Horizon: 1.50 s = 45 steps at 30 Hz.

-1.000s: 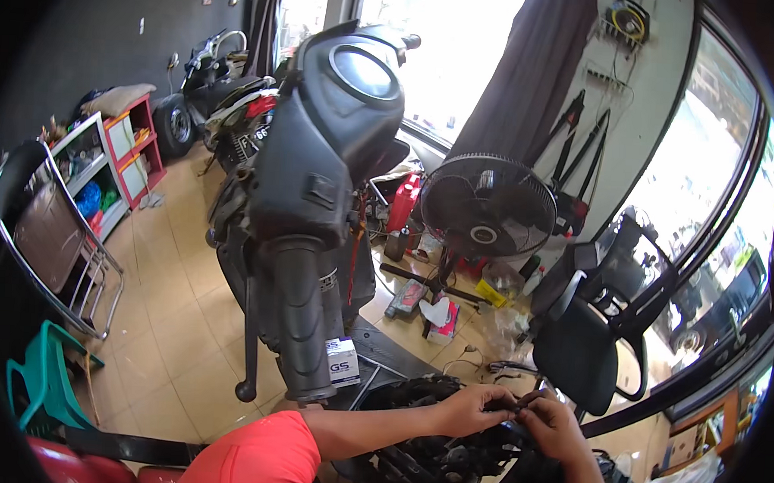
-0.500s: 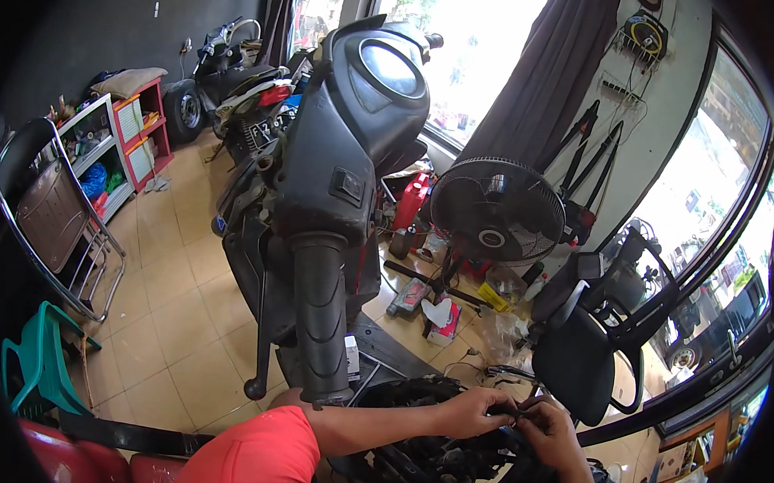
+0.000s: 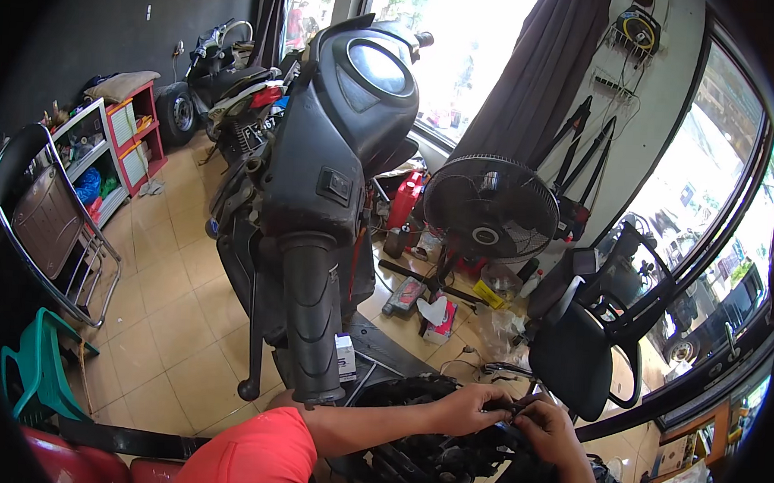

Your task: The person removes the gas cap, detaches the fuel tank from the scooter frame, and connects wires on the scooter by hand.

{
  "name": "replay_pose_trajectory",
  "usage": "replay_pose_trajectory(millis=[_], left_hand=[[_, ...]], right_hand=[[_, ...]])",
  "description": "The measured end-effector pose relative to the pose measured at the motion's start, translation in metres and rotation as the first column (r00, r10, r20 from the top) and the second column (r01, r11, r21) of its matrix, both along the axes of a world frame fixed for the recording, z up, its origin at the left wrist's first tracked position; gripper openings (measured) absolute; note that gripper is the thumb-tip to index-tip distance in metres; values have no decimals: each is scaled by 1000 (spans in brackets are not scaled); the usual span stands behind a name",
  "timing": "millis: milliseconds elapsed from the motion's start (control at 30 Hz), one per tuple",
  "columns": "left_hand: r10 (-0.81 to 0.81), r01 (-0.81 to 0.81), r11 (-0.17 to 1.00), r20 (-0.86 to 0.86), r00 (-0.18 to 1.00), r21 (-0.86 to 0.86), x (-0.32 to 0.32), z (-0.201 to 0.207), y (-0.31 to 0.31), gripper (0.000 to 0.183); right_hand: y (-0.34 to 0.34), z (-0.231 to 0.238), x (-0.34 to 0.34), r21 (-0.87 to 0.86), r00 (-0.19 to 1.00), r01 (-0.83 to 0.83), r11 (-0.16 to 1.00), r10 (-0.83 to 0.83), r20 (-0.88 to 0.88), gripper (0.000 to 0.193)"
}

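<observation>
Over the opened, dark body of a scooter (image 3: 421,454), my two hands meet fingertip to fingertip. My left hand (image 3: 475,409), on an arm stretched rightward from a red sleeve (image 3: 248,451), is closed in a pinch. Facing it, my right hand (image 3: 547,428) also has its fingers closed. A small dark piece shows between the fingertips, too small and shaded to name. Nearer my left arm rise the black handlebar grip (image 3: 310,324) and brake lever (image 3: 251,339) of the scooter. Black parts and cables lie below my hands.
A black pedestal fan (image 3: 492,203) stands beyond the scooter, with bottles, boxes and plastic bags on the tiles beneath. To the right is a black office chair (image 3: 572,362). A green plastic chair (image 3: 49,369) and a folding chair (image 3: 51,227) stand left. Another motorcycle (image 3: 238,88) is farther back.
The whole view has shifted slightly, so the scooter and fan sit a little farther left. Both hands stay together, with only a small shift of the fingers.
</observation>
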<state>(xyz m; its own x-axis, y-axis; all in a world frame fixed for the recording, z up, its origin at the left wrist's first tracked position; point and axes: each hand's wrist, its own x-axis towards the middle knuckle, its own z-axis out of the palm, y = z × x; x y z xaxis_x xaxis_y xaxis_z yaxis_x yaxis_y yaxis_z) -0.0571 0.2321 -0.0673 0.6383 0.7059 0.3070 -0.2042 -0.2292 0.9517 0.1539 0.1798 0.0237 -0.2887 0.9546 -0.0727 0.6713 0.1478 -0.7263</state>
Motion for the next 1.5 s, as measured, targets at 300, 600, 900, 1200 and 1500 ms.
replay_pose_trajectory(millis=[300, 600, 900, 1200, 1500], left_hand=[[1, 2, 999, -76, 997, 43, 0, -3, 5, 26], [54, -56, 996, 32, 998, 65, 5, -9, 4, 23], [37, -37, 999, -10, 999, 17, 0, 3, 2, 21], [17, -16, 999, 22, 1000, -40, 3, -4, 3, 20], [9, -9, 1000, 12, 1000, 1, 3, -5, 3, 21]], right_hand=[[0, -1, 1, -28, 998, 12, 1000, -14, -59, 13], [2, 1, 3, 23, 999, -16, 1000, 17, -48, 11], [3, 9, -1, 85, 998, 44, 995, -40, -50, 11], [0, 7, -9, -44, 947, 150, 988, -157, -279, 10], [3, 6, 0, 115, 995, 55, 992, -45, -89, 11]])
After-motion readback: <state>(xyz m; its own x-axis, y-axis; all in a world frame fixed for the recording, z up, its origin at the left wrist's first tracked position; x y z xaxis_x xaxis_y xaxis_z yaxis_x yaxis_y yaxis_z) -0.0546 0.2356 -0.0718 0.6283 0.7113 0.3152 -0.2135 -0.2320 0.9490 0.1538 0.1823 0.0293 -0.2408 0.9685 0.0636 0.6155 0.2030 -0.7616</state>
